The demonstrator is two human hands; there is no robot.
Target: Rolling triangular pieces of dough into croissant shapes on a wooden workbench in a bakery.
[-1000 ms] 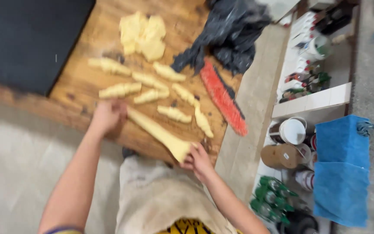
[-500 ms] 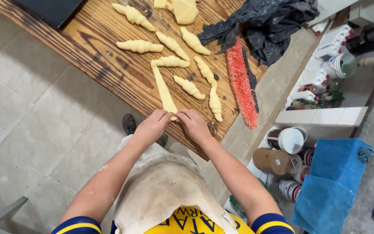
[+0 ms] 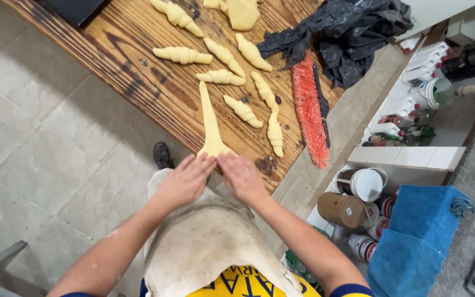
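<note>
A long triangle of pale dough (image 3: 210, 124) lies on the wooden table (image 3: 138, 66), its wide end at the near edge. My left hand (image 3: 185, 179) and my right hand (image 3: 241, 175) rest side by side on that wide end, fingers flat and pressing on the dough. Several rolled croissant shapes (image 3: 243, 110) lie just beyond the triangle. A lump of dough (image 3: 243, 12) sits at the far edge of the view.
A red-bristled brush (image 3: 309, 110) lies at the table's right end beside crumpled black plastic (image 3: 353, 33). Right of the table are white shelves with bottles (image 3: 408, 104), tubs and cans (image 3: 358, 187) and a blue cloth (image 3: 413, 236). Grey tile floor lies to the left.
A second ago my hands held the dough strip at its two ends. Both hands now sit together at the wide end near the table edge.
</note>
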